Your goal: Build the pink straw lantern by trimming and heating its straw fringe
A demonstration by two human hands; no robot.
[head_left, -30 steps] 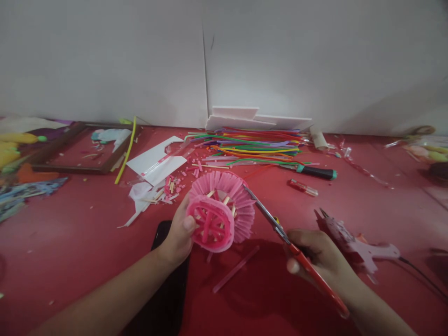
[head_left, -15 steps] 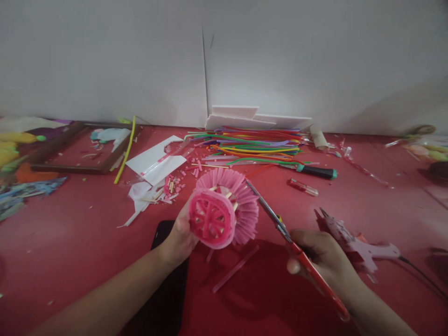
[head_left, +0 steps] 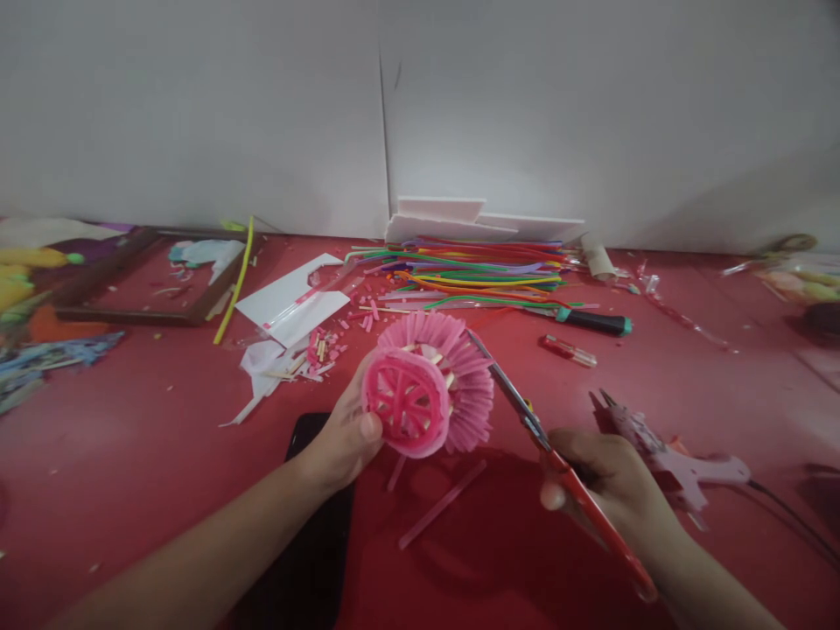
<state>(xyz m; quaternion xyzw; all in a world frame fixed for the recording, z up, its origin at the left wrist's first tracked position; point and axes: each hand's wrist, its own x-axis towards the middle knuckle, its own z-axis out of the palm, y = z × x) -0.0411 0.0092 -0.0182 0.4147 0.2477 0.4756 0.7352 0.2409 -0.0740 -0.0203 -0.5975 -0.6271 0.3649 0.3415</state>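
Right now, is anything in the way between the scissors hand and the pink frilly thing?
Nothing visible, except the scissors the right hand holds. Their tips reach the frill's upper right edge; touching is unclear. The left hand grips the pink frilly thing from the other side.

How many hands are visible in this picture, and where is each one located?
2. The left hand holds the pink ruffled piece near the middle; the right hand, at right, holds the red-handled scissors. The left hand is partly hidden by the piece.
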